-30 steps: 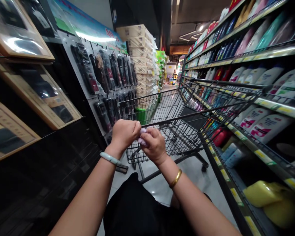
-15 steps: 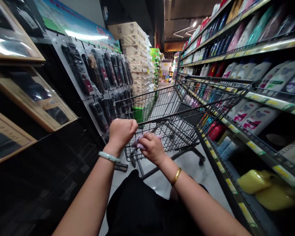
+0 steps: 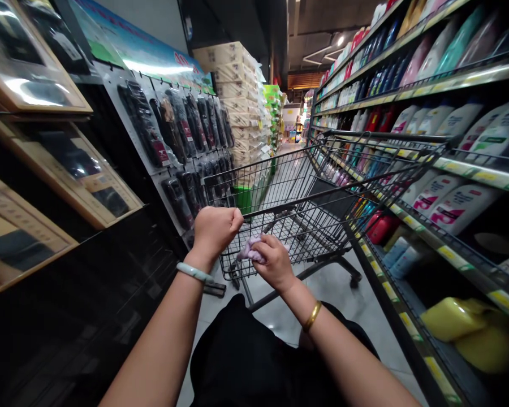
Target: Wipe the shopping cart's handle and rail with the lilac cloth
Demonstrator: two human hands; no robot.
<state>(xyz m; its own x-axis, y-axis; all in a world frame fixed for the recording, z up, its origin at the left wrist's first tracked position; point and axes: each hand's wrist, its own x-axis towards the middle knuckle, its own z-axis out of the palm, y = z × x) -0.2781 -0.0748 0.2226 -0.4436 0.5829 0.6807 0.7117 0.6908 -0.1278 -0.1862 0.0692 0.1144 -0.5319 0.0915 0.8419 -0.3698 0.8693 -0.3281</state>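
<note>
Cart (image 3: 328, 198) | right hand (image 3: 275, 263): cloth (image 3: 250, 250) | shelved bottles (image 3: 462, 209) beside | stacked packs (image 3: 240, 90) beyond

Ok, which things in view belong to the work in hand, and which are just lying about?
In use: right hand, purple cloth it holds, shopping cart, left hand closed at the cart's rim.

Just around: boxed goods, hanging packets, stacked packs, shelved white bottles, yellow containers.

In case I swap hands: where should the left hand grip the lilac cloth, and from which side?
Probably the bunched end of the lilac cloth, from the left: it juts out past the fingers of the right hand.
</note>
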